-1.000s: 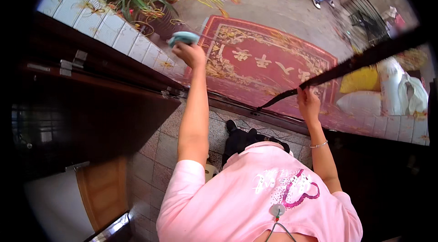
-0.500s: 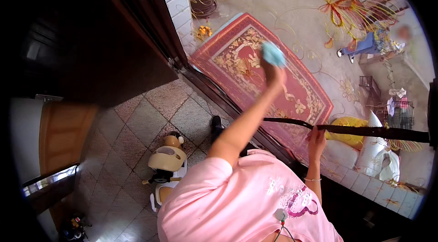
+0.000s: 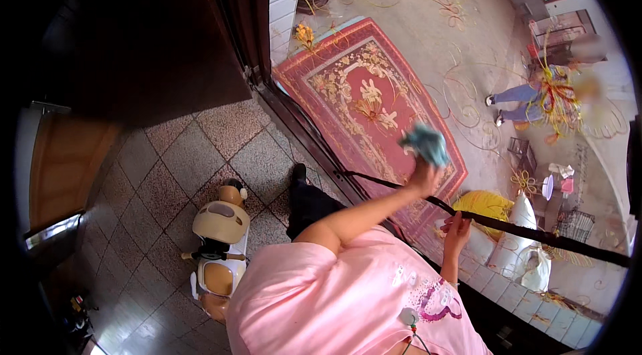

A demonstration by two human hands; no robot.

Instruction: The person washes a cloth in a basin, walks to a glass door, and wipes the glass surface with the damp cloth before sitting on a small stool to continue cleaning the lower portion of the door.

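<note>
A crumpled blue-green cloth (image 3: 428,144), smeared by motion, is gripped in my left hand (image 3: 424,178), out in front of me over a see-through sheet with gold and red flower and butterfly patterns (image 3: 560,97). I cannot tell whether the cloth touches the sheet. My left wrist lies across a long dark band (image 3: 508,226), which looks like the sheet's edge. Lower and to the right, my right hand (image 3: 457,231) holds this band, its fingers curled against it.
Beyond the sheet lie a red patterned rug (image 3: 348,87), a yellow sack (image 3: 485,206) and white sacks (image 3: 511,241). Another person (image 3: 528,97) stands farther back. A dark door frame (image 3: 251,67) rises at my left. A beige ride-on toy (image 3: 221,221) stands on the tiled floor (image 3: 180,154).
My left hand has moved right and nearer with the cloth, coming close to my right hand. The dark band now slants and bends more. The view has shifted slightly.
</note>
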